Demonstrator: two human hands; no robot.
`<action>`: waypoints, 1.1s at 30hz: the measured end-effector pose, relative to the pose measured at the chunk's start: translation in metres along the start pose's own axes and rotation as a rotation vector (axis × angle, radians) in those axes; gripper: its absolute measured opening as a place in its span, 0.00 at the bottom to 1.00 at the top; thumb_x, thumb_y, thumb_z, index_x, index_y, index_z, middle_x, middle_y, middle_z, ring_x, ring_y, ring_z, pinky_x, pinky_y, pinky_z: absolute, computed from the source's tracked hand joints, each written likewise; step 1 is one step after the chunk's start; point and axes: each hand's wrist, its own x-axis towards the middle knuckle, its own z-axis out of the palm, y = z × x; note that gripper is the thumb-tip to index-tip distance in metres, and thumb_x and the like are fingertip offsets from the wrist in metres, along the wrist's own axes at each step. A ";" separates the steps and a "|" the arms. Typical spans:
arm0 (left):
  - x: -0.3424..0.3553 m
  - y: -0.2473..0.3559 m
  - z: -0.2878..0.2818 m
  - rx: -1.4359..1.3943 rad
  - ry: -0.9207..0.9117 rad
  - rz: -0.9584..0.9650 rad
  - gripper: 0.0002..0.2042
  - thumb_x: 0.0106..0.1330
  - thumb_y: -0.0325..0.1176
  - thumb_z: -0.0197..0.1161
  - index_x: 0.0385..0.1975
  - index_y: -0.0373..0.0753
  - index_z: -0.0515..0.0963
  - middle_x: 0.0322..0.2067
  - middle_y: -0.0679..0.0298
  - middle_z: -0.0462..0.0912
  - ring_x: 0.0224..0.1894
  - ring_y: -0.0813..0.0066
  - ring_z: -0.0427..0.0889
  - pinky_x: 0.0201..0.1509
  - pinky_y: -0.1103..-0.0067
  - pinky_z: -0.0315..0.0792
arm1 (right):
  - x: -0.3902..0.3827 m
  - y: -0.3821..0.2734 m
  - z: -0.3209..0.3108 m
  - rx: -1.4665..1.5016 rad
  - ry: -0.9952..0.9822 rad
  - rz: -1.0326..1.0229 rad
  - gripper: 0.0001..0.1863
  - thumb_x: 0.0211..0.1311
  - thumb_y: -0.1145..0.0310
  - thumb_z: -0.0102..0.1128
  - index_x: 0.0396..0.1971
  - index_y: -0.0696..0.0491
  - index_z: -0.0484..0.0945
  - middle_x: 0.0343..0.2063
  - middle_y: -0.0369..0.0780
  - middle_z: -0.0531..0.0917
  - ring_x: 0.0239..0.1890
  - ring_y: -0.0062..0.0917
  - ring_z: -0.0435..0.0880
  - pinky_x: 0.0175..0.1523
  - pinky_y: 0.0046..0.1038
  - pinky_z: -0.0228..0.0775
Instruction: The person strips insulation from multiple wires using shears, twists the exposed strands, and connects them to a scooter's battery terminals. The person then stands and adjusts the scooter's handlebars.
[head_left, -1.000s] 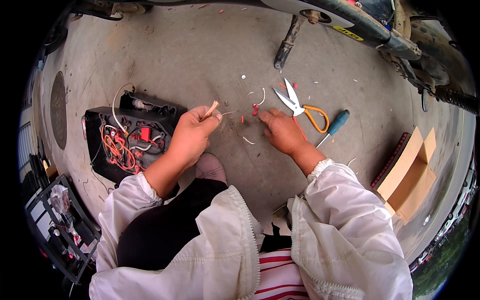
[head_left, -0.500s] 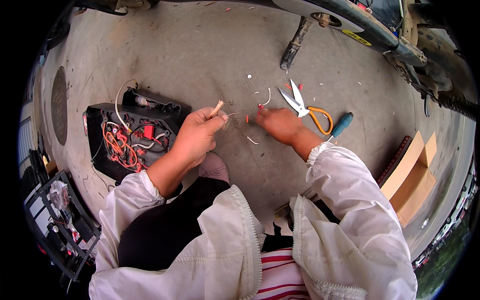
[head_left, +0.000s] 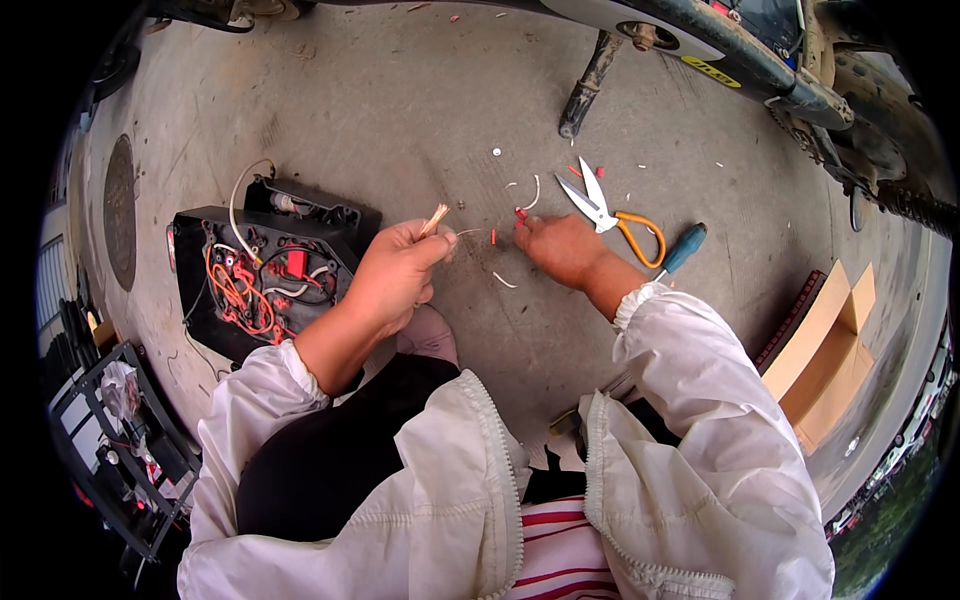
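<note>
Strands of bare copper wire (head_left: 434, 220) stick up out of my left hand (head_left: 405, 265), whose thumb and fingers are closed around them. One thin strand (head_left: 468, 232) points sideways from the fingertips. To the right, low over the concrete, my right hand (head_left: 562, 250) is closed, its fingertips pinched at a small red piece (head_left: 520, 213); the fingers partly hide it. Close by lie a short orange-red sleeve (head_left: 493, 237) and white wire scraps (head_left: 505, 281). Orange-handled scissors (head_left: 600, 210) rest with blades apart just beyond my right hand, beside a blue-handled screwdriver (head_left: 686, 247).
A black open housing (head_left: 225, 320) with red parts and orange and white wires stands at my left. On the right is an open cardboard box (head_left: 820, 365). A vehicle's side and its stand leg (head_left: 588, 90) are at the far edge. A black frame (head_left: 125, 450) sits lower left.
My right hand has shifted very slightly to the right, showing a little more red at its fingertips. My left hand keeps the copper strands in nearly the same place.
</note>
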 end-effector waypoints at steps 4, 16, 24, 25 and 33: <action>0.001 -0.004 0.001 -0.010 0.056 -0.001 0.05 0.66 0.34 0.60 0.31 0.40 0.75 0.21 0.76 0.67 0.15 0.90 0.55 0.17 0.86 0.53 | -0.005 -0.014 -0.002 0.281 0.221 0.059 0.08 0.54 0.73 0.57 0.35 0.55 0.74 0.33 0.44 0.80 0.37 0.35 0.82 0.38 0.36 0.75; 0.001 -0.002 0.008 0.023 -0.046 -0.020 0.06 0.65 0.34 0.62 0.32 0.39 0.76 0.30 0.69 0.76 0.24 0.85 0.69 0.20 0.84 0.63 | -0.015 -0.065 -0.066 0.496 0.652 0.068 0.10 0.52 0.73 0.66 0.30 0.55 0.72 0.29 0.42 0.77 0.33 0.39 0.79 0.37 0.36 0.72; -0.003 0.000 0.011 0.049 -0.101 -0.014 0.04 0.65 0.32 0.62 0.32 0.40 0.76 0.31 0.69 0.78 0.22 0.88 0.67 0.19 0.86 0.60 | -0.020 -0.061 -0.069 0.526 0.691 0.044 0.11 0.51 0.72 0.66 0.32 0.54 0.73 0.29 0.42 0.77 0.33 0.39 0.79 0.37 0.36 0.72; -0.003 0.000 0.010 0.048 -0.105 -0.014 0.04 0.65 0.32 0.62 0.32 0.40 0.76 0.31 0.69 0.79 0.20 0.90 0.65 0.18 0.86 0.59 | -0.020 -0.061 -0.069 0.508 0.697 0.041 0.11 0.51 0.72 0.67 0.31 0.54 0.73 0.29 0.42 0.77 0.33 0.39 0.79 0.37 0.36 0.72; -0.003 0.006 0.011 0.140 -0.141 0.004 0.03 0.65 0.31 0.62 0.32 0.40 0.77 0.28 0.70 0.78 0.17 0.91 0.63 0.18 0.88 0.56 | -0.025 -0.059 -0.062 0.402 0.793 0.006 0.13 0.50 0.72 0.68 0.33 0.53 0.73 0.32 0.39 0.78 0.34 0.36 0.79 0.40 0.33 0.74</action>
